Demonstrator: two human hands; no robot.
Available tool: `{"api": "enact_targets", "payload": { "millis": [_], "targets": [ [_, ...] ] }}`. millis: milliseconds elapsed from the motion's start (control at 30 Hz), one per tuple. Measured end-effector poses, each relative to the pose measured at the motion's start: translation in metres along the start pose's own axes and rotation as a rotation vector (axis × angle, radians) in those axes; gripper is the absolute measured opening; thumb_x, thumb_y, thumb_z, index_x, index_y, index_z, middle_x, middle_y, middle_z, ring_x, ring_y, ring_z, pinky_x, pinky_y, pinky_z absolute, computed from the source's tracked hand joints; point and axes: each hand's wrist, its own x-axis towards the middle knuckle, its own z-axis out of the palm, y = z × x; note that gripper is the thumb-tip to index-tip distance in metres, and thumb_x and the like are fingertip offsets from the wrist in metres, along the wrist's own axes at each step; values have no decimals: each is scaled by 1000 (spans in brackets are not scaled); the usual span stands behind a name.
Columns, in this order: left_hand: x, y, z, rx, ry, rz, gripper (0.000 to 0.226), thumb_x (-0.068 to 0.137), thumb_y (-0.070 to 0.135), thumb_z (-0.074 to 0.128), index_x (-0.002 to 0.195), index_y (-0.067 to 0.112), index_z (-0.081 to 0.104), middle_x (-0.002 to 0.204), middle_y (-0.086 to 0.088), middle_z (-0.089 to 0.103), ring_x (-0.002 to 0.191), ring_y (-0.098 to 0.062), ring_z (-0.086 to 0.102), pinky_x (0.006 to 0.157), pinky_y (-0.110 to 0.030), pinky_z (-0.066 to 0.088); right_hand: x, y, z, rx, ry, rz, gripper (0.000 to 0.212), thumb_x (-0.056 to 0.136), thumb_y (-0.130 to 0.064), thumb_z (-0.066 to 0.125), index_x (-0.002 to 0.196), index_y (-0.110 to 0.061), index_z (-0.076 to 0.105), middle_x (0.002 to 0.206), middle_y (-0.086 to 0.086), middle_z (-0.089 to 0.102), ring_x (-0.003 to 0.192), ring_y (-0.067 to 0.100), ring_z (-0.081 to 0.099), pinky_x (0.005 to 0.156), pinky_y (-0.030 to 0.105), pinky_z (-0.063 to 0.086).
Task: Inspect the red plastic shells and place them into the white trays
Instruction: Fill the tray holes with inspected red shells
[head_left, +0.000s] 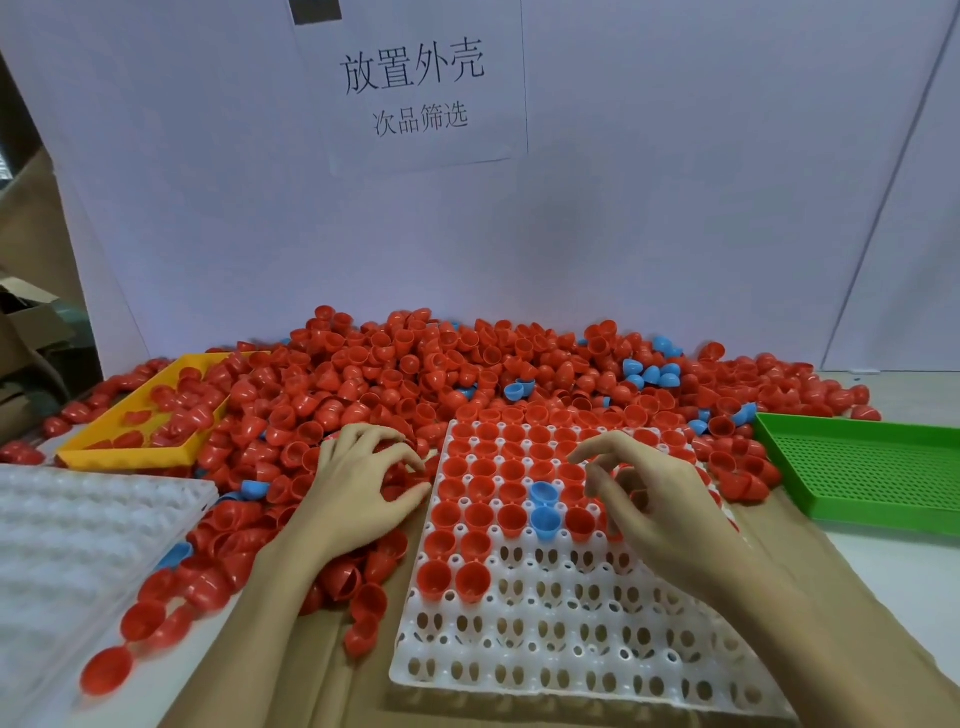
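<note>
Fingers (597, 475) of the right hand (660, 514) hang loosely curled and apart, holding nothing visible, over the white tray (545, 649); those of the left hand (358, 483) curl into the pile of red shells (395, 364) beside it, any grip hidden. Beyond the fingertips the far rows hold glossy, thin-walled cups, open side up, with two blue shells (544, 506) among them. Judged progress: roughly half, the near perforated pockets and a second tray (78, 545) left of the left hand remaining.

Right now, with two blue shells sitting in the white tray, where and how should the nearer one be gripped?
Probably pinch the nearer blue shell by its open rim, coming straight from above. It sits mouth-up in the white tray, with red shells close on both sides, leaving no side access.
</note>
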Motion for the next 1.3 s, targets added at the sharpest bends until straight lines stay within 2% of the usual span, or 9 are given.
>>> {"api": "enact_targets", "payload": {
  "millis": [133,233,367,500,600,867,1033,1167,1300],
  "targets": [
    [-1,8,-2,20,32,-4,7,92,39,75,98,38,73,112,24,60,119,-7,46,108,-33,20,-1,-2,-1,2,0,10,21,104,-17,58,116,-32,68,88,-19,68,76,10,71,63,28,59],
    [0,13,-5,-66,114,-37,10,91,21,77,92,30,73,103,19,64,101,-5,58,108,-38,36,0,-5,-2,8,-2,22,21,105,-16,58,116,-30,68,86,-18,68,74,10,70,63,30,60],
    [-1,33,-19,-347,328,-47,13,92,5,76,95,17,74,108,11,66,99,-3,66,92,-18,53,0,-9,-4,65,3,43,20,105,-15,58,116,-29,68,88,-17,69,73,11,70,63,32,60],
    [-9,71,-34,-849,101,-15,12,93,10,76,101,19,77,118,5,74,110,-13,71,97,-25,57,1,-20,-4,325,12,81,22,103,-15,63,119,-28,67,97,-8,73,74,18,73,59,23,57],
    [-18,94,-36,-1008,-83,70,8,94,14,74,102,17,77,123,0,73,115,-19,70,97,-24,56,0,-29,-4,506,-89,92,38,99,-31,68,136,-35,60,112,-5,71,92,22,77,68,24,60],
    [-22,105,-29,-1105,-140,118,23,90,5,78,111,13,73,124,-7,71,123,-28,66,104,-37,55,-1,-34,-6,555,-133,86,28,95,-26,74,123,-22,71,112,0,75,90,19,77,72,30,62],
    [-21,103,-29,-1062,-135,102,47,86,7,85,126,22,66,122,-4,72,118,-24,69,103,-28,53,0,-31,-7,571,-113,150,34,90,-26,80,122,-28,70,117,-2,72,89,26,76,74,32,63],
    [-20,99,-25,-978,-116,105,57,85,9,86,133,27,62,119,-3,72,118,-24,68,105,-29,52,2,-24,-15,560,-129,217,19,95,-30,75,110,-18,72,100,6,78,80,24,76,70,29,62],
    [-20,99,-22,-929,-96,99,56,85,17,87,133,31,61,115,1,73,117,-22,68,104,-27,52,5,-11,-23,489,-129,372,31,97,-41,68,97,-10,72,79,4,75,64,18,68,62,29,58]
  ]
}}
